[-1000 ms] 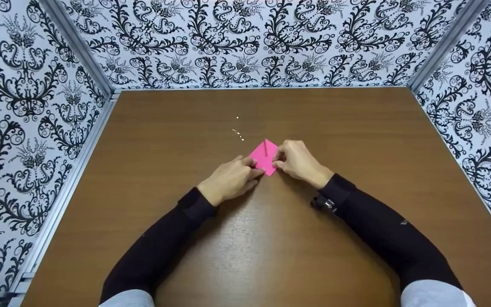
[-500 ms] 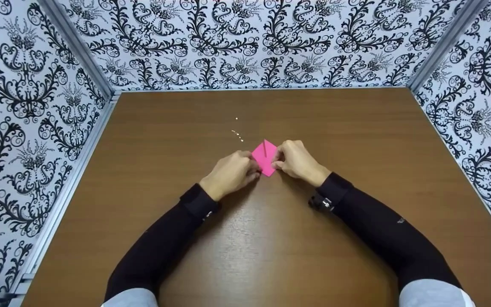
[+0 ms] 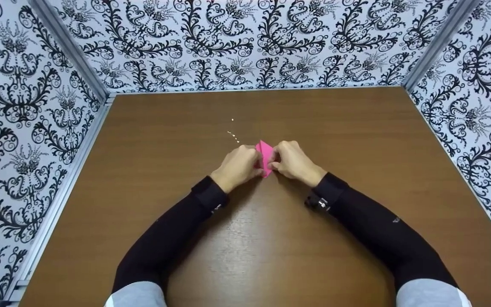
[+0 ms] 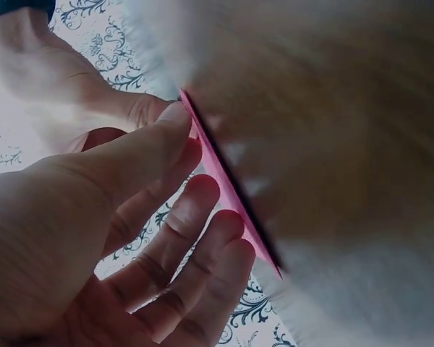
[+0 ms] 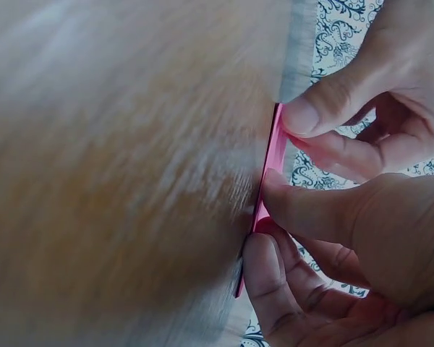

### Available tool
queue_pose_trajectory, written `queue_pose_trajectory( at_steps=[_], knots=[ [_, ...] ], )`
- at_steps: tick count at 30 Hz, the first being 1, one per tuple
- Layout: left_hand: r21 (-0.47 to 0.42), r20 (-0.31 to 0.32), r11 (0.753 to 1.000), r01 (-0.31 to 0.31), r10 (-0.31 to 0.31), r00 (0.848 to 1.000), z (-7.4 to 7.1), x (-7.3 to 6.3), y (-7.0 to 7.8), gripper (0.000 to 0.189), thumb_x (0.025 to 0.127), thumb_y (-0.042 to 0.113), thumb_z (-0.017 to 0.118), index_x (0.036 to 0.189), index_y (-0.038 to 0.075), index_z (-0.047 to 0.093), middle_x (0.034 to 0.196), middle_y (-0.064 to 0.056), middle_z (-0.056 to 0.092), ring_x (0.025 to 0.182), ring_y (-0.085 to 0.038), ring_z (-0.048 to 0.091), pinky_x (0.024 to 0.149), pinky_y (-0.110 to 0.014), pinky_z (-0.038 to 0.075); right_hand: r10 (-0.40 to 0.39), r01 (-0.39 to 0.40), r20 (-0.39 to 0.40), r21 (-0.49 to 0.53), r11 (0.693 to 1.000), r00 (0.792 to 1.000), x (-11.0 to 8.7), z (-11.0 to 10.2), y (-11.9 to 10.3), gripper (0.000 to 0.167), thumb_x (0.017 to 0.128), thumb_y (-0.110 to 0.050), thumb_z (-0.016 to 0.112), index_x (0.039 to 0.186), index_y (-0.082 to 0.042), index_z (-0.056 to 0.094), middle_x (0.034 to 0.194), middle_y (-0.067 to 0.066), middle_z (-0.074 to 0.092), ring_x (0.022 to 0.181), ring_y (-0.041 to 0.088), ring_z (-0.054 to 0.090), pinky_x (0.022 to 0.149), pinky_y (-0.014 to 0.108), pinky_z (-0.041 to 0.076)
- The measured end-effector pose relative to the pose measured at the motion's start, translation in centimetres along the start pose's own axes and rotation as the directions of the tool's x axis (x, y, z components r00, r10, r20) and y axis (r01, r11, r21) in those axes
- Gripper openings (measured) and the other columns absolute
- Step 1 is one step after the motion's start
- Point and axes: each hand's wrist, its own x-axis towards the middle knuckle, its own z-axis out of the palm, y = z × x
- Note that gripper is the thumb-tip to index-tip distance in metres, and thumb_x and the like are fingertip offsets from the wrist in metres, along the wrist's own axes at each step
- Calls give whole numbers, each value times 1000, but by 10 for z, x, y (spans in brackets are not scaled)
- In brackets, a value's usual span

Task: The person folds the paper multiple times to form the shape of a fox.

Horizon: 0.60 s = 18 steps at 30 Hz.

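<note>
A small folded piece of pink paper (image 3: 265,154) lies on the table between both hands, its top corner pointing away from me. My left hand (image 3: 240,165) pinches its left side with thumb and index finger, covering that edge. At the right edge, my right hand (image 3: 295,161) grips the paper between thumb and bent fingers. Seen edge-on in the left wrist view, the thin pink paper (image 4: 228,189) has the left thumb (image 4: 148,155) on it. In the right wrist view the right thumb (image 5: 311,210) rests against the paper (image 5: 273,148), beside the left thumb.
The brown wooden table (image 3: 245,251) extends on all sides of the hands. Several tiny white specks (image 3: 233,136) lie just beyond the left hand. Black-and-white patterned walls (image 3: 228,42) with metal frame posts enclose the back and sides.
My left hand has moved rightward over the paper's left side, first drawing its fingers in. Less of the pink shows between the hands. The right hand keeps its hold, nearly still.
</note>
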Motion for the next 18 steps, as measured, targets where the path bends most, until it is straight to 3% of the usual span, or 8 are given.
queue_pose_trajectory(
  at_steps=[5,12,18],
  knots=[
    [-16,-10,1000,9,-9,1000,2,-1,-2,30,93,35,102,86,9,88,88,-8,84,79,-19,72,75,-46,68,-4,4,-2,-9,1000,1000,0,1,0,12,95,-9,94,86,-13,89,86,3,86,78,20,70,77,41,58],
    [-15,-5,1000,24,-24,1000,1,-1,-2,37,91,37,103,83,8,83,85,-10,83,75,-16,63,72,-46,68,-3,3,-1,-1,1000,1000,-1,1,-2,12,95,-7,93,86,-12,88,86,4,86,79,21,69,77,41,57],
    [-3,38,998,57,-57,998,-2,3,-5,32,91,36,102,85,8,86,86,-6,86,78,-16,68,77,-44,69,0,0,12,-9,1000,1000,0,-1,-3,11,96,-6,92,87,-10,88,88,6,86,82,21,70,78,43,59]
  ],
)
